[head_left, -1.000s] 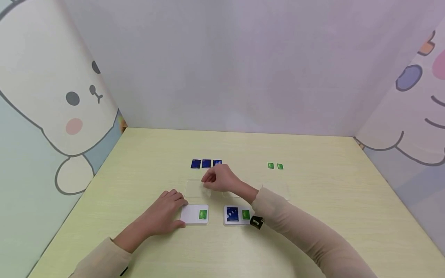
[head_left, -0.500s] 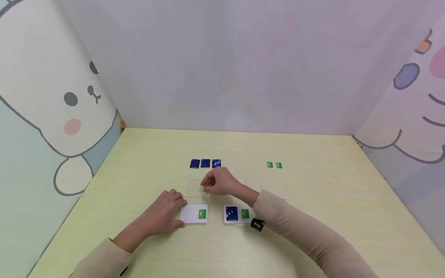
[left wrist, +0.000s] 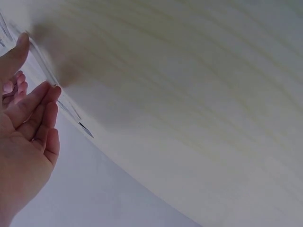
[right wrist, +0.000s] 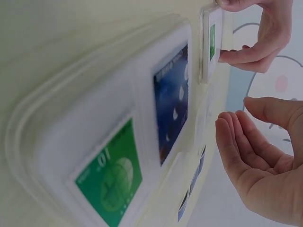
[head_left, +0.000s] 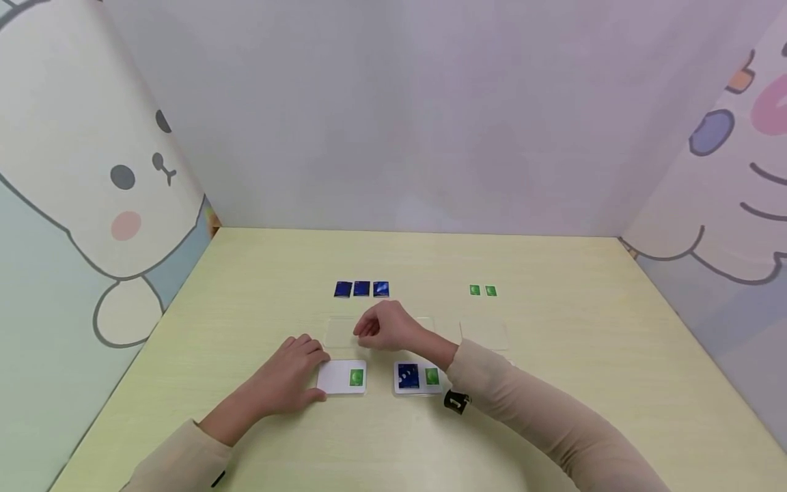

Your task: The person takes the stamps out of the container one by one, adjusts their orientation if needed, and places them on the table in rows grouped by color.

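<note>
My left hand (head_left: 289, 379) holds a white card (head_left: 334, 377) by its left end, thumb at the near edge and fingertips at the far edge. One green stamp (head_left: 356, 377) lies on that card's right side. Just beyond, my right hand (head_left: 390, 326) hovers over the clear plastic pieces with fingers loosely bent. In the right wrist view a gap shows between its thumb and fingertips, with nothing in it. A second white card (right wrist: 113, 90), in a clear rounded case, bears a dark blue moon-phase stamp (right wrist: 171, 104) and a green stamp (right wrist: 113, 175).
Three blue stamps (head_left: 361, 288) lie in a row farther back, and two green stamps (head_left: 475, 290) lie right of them. Clear plastic rectangles (head_left: 484, 335) rest in a row across the middle, one partly behind the right hand. A pale wall stands behind the table (head_left: 553, 273).
The right hand has drawn slightly nearer, uncovering more of the rightmost blue stamp. The left hand stays at the white card. The head view has shifted a little.
</note>
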`<state>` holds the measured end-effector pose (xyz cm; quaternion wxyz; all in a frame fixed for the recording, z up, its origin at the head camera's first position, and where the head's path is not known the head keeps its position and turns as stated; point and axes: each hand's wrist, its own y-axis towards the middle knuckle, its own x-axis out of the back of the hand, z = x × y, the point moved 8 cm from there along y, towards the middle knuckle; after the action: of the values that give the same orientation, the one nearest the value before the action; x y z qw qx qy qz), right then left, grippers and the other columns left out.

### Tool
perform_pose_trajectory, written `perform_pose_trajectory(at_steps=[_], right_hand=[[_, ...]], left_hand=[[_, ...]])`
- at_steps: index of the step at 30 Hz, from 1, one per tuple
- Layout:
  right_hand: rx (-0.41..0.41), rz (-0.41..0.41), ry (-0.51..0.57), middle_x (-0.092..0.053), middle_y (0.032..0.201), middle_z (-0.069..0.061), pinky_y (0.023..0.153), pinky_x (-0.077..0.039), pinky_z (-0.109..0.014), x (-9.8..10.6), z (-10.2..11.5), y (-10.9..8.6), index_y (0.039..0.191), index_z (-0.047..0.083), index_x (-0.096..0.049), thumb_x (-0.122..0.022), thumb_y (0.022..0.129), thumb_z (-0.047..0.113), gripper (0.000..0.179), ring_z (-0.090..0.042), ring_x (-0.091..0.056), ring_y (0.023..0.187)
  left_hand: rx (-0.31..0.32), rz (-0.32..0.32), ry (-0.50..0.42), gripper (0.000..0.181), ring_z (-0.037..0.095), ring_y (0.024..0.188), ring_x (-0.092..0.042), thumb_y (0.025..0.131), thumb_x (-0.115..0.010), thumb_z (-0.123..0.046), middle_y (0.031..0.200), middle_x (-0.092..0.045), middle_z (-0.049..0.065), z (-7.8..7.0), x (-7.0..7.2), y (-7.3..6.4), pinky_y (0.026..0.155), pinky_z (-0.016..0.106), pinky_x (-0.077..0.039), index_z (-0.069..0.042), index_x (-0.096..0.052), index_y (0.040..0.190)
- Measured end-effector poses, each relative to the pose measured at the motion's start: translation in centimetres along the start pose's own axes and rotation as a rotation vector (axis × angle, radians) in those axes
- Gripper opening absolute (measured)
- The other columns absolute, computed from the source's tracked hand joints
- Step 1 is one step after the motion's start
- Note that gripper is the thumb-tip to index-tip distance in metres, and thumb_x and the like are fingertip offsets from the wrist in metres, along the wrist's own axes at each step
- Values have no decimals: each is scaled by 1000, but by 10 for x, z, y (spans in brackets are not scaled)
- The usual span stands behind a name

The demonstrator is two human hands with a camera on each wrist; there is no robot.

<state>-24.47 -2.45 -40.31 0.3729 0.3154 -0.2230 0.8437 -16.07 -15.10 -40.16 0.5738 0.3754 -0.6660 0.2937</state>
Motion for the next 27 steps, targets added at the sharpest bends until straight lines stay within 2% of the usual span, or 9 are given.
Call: perform_pose_trajectory(at_steps=[9,18,27], right_hand=[[-9,24,7,-75,86,-3,68,-51,-15,-8,1,-4,95,8,-77,-74,85,11,11,-4,-61,71],[-1,36,28,-75,83,-5,64,-50,-15,-14,3,-10,92,6,-77,-75,84,8,9,-5,-60,69],[-28,64,28,-74,83,-2,66,-49,-14,-21,0,-12,95,8,-77,-75,85,11,10,-3,-58,69]], left_hand=[[-8,-9,1,48,19,97,-54,72,-84,-33,104,-67,4,1,-1,0,86,39,-43,-4,-69,107],[-6,6,-4,49,19,98,-54,72,-85,-35,105,-67,4,2,-2,0,86,39,-44,-5,-68,108],[-3,-3,2,49,19,98,-54,72,-84,-34,104,-67,4,2,-2,0,87,39,-43,-5,-68,108]])
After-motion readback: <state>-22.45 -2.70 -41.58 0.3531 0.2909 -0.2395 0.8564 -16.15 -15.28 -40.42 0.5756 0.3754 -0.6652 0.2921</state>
